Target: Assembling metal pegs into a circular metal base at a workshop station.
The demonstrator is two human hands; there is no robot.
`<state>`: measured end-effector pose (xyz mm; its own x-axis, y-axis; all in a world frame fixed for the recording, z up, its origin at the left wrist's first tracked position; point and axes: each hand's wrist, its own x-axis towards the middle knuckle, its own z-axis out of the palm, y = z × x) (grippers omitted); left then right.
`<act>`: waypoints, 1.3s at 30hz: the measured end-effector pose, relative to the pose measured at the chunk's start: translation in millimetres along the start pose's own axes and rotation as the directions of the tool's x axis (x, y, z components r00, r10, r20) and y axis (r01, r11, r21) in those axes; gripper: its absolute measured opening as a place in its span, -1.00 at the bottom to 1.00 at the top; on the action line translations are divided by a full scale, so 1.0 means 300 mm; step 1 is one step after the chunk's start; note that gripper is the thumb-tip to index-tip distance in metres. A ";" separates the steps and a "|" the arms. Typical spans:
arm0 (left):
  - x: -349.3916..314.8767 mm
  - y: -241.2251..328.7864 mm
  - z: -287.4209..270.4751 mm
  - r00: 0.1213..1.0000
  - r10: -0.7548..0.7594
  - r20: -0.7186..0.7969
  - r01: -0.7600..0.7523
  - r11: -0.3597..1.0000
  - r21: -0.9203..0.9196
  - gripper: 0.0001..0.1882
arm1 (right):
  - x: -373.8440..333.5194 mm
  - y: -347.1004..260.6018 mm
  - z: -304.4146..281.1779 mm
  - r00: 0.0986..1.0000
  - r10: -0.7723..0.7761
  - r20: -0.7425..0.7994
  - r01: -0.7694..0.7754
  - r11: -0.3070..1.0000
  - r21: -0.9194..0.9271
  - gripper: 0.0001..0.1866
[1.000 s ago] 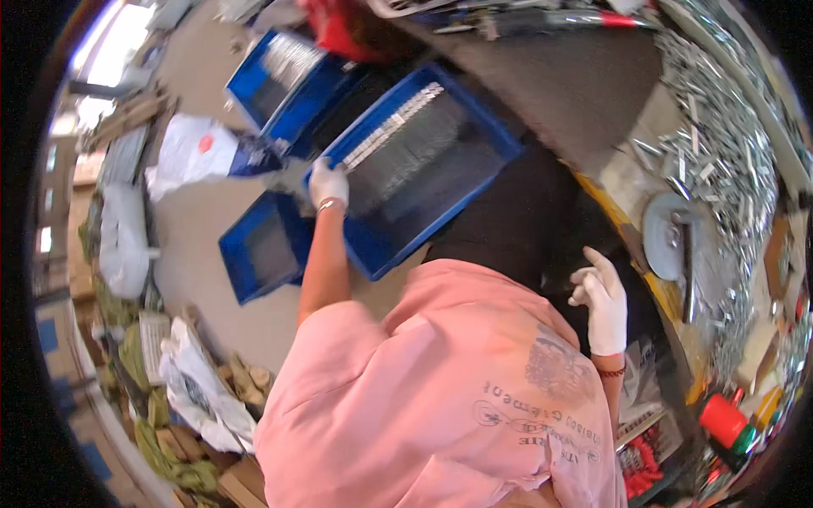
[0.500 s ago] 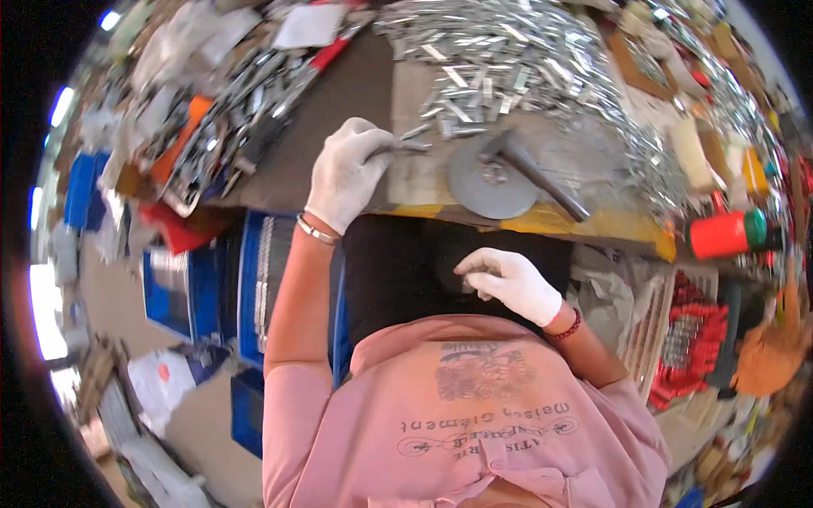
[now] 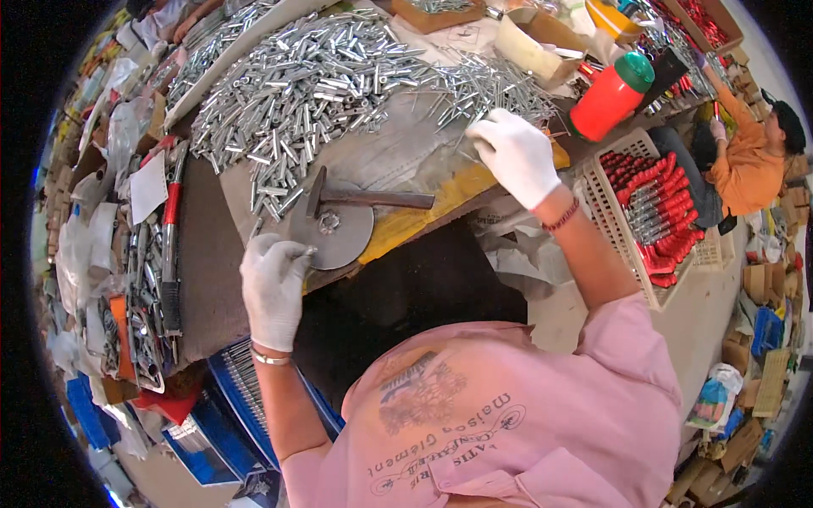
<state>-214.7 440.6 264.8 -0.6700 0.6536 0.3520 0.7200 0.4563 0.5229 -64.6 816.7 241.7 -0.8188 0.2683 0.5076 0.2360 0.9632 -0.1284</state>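
Note:
My left hand (image 3: 273,289), in a white glove, pinches a small metal piece (image 3: 311,251); only its shiny end shows past the fingertips. It is beside the left edge of a round grey metal disc (image 3: 349,235) on the bench. Across that disc lies a hammer (image 3: 381,199), its handle pointing right. My right hand (image 3: 515,158), also gloved, hovers at the near side of a pile of thin metal pins (image 3: 495,89). Its fingers are bent and closed together, and whatever they hold cannot be made out. A large heap of short metal tubes (image 3: 296,85) spreads behind the disc.
A red bottle with a green cap (image 3: 611,97) stands at the right. Beyond the bench edge is a crate (image 3: 605,190) of red-handled parts. Tools and a white paper (image 3: 149,188) lie at the left. Another person in orange (image 3: 745,161) sits at the far right.
My right hand has gone from over my lap out to the pin pile on the right. My left hand has come beside the disc, still pinching metal. The whole view has turned right.

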 end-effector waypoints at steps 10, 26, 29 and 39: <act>0.006 0.040 0.055 0.998 0.058 0.015 -0.057 0.998 -0.040 -0.91 | 0.169 0.023 0.099 0.927 -0.347 0.145 0.364 0.924 -0.120 -0.98; -0.065 -0.023 0.082 0.991 -0.087 -0.103 0.072 0.987 -0.143 -0.89 | 0.022 -0.485 0.072 0.931 -0.300 0.208 0.141 0.821 0.554 -0.95; -0.056 -0.016 0.081 0.990 -0.112 -0.091 0.098 0.984 -0.146 -0.89 | 0.015 -0.506 0.097 0.926 -0.341 0.164 0.254 0.881 0.399 -0.99; -0.073 -0.030 0.103 0.986 -0.130 -0.107 0.100 0.963 -0.249 -0.87 | 0.025 -0.517 0.115 0.904 -0.424 0.049 0.371 0.838 0.399 -0.96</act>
<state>-201.1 440.9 228.3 -0.7735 0.5203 0.3618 0.5812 0.3547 0.7324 -125.6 669.8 236.0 -0.8664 -0.1650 0.4714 -0.3148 0.9131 -0.2591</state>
